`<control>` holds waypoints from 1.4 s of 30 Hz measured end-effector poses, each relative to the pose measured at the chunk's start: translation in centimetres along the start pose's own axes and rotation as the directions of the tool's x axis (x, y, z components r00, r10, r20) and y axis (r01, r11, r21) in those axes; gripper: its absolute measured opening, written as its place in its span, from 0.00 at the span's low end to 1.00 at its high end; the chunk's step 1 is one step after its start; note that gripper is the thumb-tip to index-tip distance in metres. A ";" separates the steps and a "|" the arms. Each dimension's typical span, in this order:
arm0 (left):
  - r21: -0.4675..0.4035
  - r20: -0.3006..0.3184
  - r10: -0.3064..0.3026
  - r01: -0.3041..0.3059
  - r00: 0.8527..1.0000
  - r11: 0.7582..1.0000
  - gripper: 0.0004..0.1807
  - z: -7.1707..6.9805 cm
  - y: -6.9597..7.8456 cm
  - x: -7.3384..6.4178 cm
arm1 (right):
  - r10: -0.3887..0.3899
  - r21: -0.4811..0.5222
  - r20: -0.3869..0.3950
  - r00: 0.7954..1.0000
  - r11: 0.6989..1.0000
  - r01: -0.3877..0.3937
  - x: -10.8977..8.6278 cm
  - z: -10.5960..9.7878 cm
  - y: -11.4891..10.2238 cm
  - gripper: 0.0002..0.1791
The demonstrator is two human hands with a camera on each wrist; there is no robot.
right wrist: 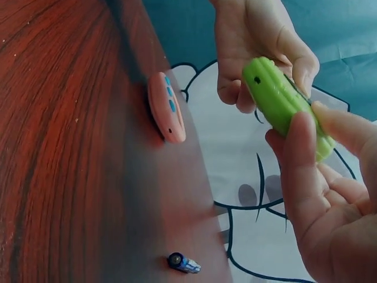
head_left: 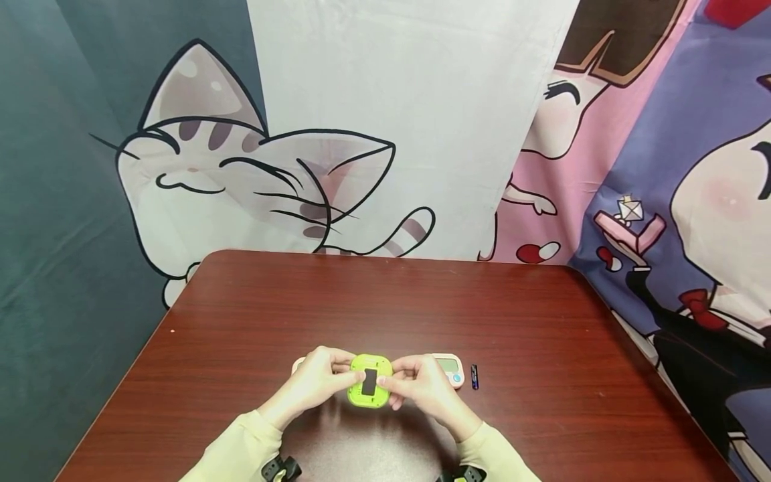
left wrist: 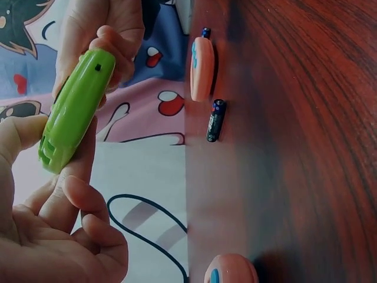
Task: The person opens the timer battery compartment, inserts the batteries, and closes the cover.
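A lime-green digital timer (head_left: 364,399) is held up over the table, its back with a dark rectangular strip (head_left: 369,382) facing the head camera. My left hand (head_left: 317,379) pinches its left edge, thumb on the back and fingers beneath. On the opposite edge my right hand (head_left: 425,385) grips it the same way, its thumb at the strip. Both wrist views show the green casing (left wrist: 79,109) edge-on between the two hands. The timer's front is turned away from the head camera.
On the brown table (head_left: 241,301), a pale timer (head_left: 450,368) with a screen and blue buttons lies partly behind my right hand. Another timer (right wrist: 166,109) lies by my left hand. A small dark battery (head_left: 474,377) lies at the right; a second battery (left wrist: 216,120) shows in the left wrist view.
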State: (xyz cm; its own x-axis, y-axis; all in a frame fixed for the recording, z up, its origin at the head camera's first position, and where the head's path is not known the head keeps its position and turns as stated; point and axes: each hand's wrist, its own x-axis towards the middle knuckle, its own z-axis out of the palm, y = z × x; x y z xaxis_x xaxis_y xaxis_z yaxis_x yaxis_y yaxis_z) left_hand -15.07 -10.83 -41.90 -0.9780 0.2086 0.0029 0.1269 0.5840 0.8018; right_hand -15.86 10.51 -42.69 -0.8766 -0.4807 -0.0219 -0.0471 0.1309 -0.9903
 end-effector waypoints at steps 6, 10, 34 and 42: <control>-0.019 0.040 0.007 -0.006 0.999 1.000 0.13 -0.3 -0.2 0.0 | -0.002 0.004 0.016 1.000 1.000 0.001 0.1 0.0 0.4 0.12; -0.042 0.050 -0.001 0.003 0.999 0.999 0.13 -0.5 -0.3 -0.1 | -0.021 0.009 0.030 0.999 1.000 0.021 0.2 0.0 0.7 0.12; -0.151 0.014 0.040 -0.037 0.999 0.988 0.17 -0.6 -0.8 0.2 | -0.033 -0.035 -0.100 0.994 0.999 0.030 0.0 0.5 0.3 0.17; -0.086 -0.016 0.015 -0.016 1.000 0.996 0.17 -0.4 -0.7 0.1 | -0.084 -0.034 -0.155 0.984 0.996 0.080 0.0 0.4 0.6 0.18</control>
State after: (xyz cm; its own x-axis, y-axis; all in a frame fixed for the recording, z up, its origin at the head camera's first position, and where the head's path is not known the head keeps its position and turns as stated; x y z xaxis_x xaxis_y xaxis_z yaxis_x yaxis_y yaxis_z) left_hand -15.33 -11.53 -42.20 -0.9785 0.2049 0.0240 0.1279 0.5108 0.8501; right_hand -15.69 10.29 -43.28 -0.9330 -0.3501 0.0828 -0.1329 0.1216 -0.9836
